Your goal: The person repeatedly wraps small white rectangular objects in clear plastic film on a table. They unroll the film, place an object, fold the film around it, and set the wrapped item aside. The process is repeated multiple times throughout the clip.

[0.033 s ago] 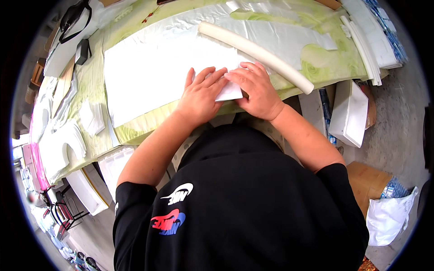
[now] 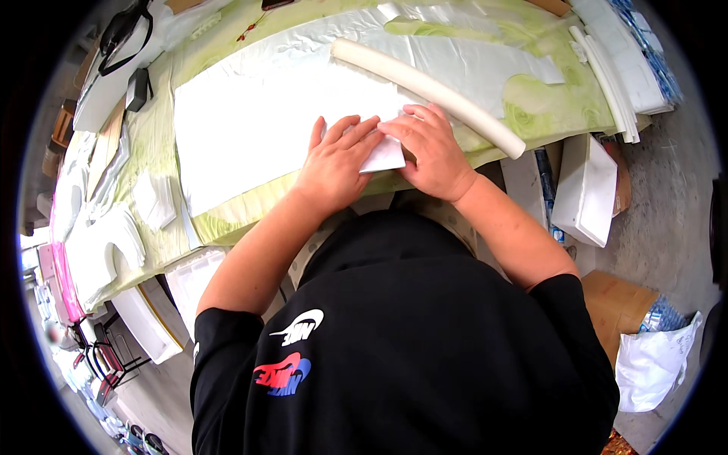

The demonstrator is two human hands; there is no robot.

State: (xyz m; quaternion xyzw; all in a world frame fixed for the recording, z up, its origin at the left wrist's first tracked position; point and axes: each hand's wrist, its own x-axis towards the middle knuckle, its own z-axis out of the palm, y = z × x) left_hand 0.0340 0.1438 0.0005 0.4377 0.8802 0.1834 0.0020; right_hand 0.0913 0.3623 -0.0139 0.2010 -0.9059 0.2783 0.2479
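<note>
Laying the left hand [image 2: 338, 162] flat with fingers spread on the white sheet [image 2: 246, 129], touching a small white piece [image 2: 384, 158] between both hands near the front edge of the desk [image 2: 220, 218]; curving the right hand [image 2: 435, 152] over the piece's right side, cannot tell whether pinching. With a cream tube [image 2: 432, 93] just beyond.
</note>
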